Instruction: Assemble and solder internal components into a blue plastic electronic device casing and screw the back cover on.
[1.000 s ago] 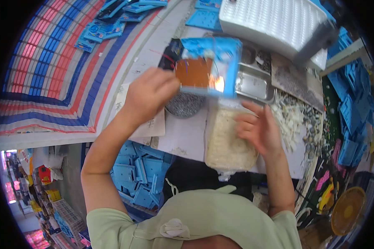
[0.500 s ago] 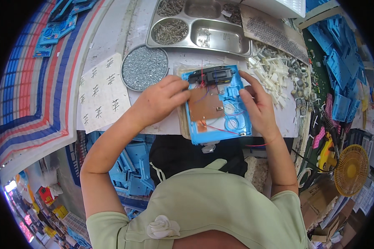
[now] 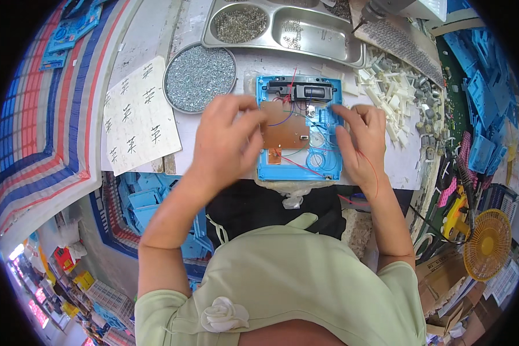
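A blue plastic casing (image 3: pixel 262 172) lies open in front of me on a pad at the table's near edge. Inside it are a brown circuit board (image 3: pixel 282 130), a black module (image 3: pixel 314 92) along the far side and thin red and blue wires. My left hand (image 3: pixel 225 138) is at the board's left edge, fingers apart and bent, slightly blurred. At the casing's right edge is my right hand (image 3: pixel 364 144), its thumb and forefinger apart. A thin red wire (image 3: pixel 375 167) runs across this hand. Neither hand visibly grips anything.
A round tin of small screws (image 3: pixel 199 78) stands left of the casing beside a sheet of handwritten paper (image 3: pixel 138 121). Behind is a metal compartment tray (image 3: pixel 277 49). White plastic parts (image 3: pixel 386 92) pile up at right. A grey tool with a pointed tip (image 3: pixel 380 11) hangs at the top.
The casing has gone from tilted to square and flat on the pad. My left hand has come back off the casing's far left corner, and my right fingers have shifted slightly. The pointed tool has entered view.
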### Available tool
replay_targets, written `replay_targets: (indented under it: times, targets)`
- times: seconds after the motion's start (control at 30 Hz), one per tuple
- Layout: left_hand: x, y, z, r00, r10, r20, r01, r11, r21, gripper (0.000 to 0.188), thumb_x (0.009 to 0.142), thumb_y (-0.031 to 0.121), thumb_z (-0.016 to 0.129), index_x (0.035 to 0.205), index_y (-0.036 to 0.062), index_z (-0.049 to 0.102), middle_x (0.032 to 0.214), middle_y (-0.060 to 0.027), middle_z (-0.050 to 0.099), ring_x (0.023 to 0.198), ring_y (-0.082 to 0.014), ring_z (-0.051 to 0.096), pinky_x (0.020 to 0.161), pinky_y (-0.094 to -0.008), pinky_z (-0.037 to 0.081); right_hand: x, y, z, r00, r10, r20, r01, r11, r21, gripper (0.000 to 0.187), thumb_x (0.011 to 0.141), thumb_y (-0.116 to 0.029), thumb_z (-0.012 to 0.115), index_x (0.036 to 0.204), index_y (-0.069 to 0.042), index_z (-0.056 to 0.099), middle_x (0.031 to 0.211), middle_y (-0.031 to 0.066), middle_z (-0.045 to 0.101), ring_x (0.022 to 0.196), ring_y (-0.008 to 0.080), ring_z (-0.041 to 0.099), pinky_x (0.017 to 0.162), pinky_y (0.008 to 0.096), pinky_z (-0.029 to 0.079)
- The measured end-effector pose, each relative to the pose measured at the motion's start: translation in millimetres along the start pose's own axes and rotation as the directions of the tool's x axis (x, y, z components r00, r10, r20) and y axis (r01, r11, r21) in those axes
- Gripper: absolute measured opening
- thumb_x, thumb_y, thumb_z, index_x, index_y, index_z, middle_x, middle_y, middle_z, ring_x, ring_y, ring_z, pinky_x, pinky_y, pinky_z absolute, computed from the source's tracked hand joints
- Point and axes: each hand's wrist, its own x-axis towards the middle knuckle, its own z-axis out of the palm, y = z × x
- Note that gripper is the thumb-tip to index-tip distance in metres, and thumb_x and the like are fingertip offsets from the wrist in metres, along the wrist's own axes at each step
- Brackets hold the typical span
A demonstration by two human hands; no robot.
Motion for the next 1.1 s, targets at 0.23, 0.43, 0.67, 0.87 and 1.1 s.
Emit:
replay_targets:
  times: [0.23, 0.43, 0.67, 0.87, 1.1]
  targets:
    - [0, 84, 35, 0.99, -0.088, 0.109, 0.097, 0.992, -0.078, 0.036, 0.072, 0.021, 0.08, 0.106, 0.0119, 0.07, 0.09, -0.0038, 0.058, 0.082, -0.0267, 0.056, 0.079, -0.0408, 0.039, -44, -26, -26, 0.998, 0.011, 0.065, -0.031, 0.947, 0.318, 0.026, 0.083, -0.004, 0.065, 0.108, 0.001, 0.07, 0.079, 0.0093, 0.061, 0.069, 0.0286, 0.054, 0.069, 0.0384, 0.044]
    - [-12, 79, 52, 0.966, 0.208, 0.153, -0.183, 0.969, -0.164, 0.038, 0.07, 0.023, 0.075, 0.105, 0.0109, 0.072, 0.086, -0.0016, 0.057, 0.078, -0.0205, 0.055, 0.074, -0.0372, 0.039, -40, -47, -43, 0.941, -0.326, 0.094, 0.202, 0.76, 0.618, 0.032, 0.074, 0.001, 0.065, 0.106, 0.001, 0.071, 0.081, 0.01, 0.067, 0.068, 0.0278, 0.06, 0.064, 0.0367, 0.048]
    - [-44, 57, 30, 0.926, 0.346, 0.153, -0.296, 0.915, -0.276, 0.037, 0.073, 0.016, 0.071, 0.11, 0.0087, 0.072, 0.102, -0.0038, 0.065, 0.084, -0.0198, 0.061, 0.071, -0.0344, 0.046, -21, -22, -44, 0.987, -0.16, 0.009, 0.15, 0.944, 0.294, 0.033, 0.074, -0.011, 0.075, 0.106, -0.003, 0.071, 0.085, 0.0075, 0.066, 0.08, 0.0254, 0.06, 0.075, 0.0398, 0.047]
    - [-44, 45, 27, 0.928, 0.345, 0.14, -0.29, 0.906, -0.308, 0.033, 0.079, 0.015, 0.066, 0.111, 0.0079, 0.069, 0.106, -0.0053, 0.064, 0.093, -0.0217, 0.062, 0.082, -0.0363, 0.049, -4, -16, 2, 0.884, -0.411, 0.224, 0.36, 0.903, 0.236, 0.015, 0.078, -0.02, 0.079, 0.088, -0.011, 0.073, 0.086, 0.0008, 0.063, 0.086, 0.0251, 0.056, 0.087, 0.0428, 0.044]
    - [-61, 35, 0, 0.987, 0.132, 0.09, -0.117, 0.981, -0.156, 0.03, 0.074, 0.009, 0.079, 0.103, 0.0071, 0.073, 0.091, -0.0046, 0.067, 0.069, -0.0215, 0.062, 0.062, -0.0364, 0.049, 0, -44, -6, 0.87, -0.384, 0.309, 0.367, 0.923, 0.113, 0.026, 0.075, -0.019, 0.08, 0.099, -0.01, 0.074, 0.088, 0.0022, 0.062, 0.09, 0.0244, 0.056, 0.09, 0.0449, 0.044]
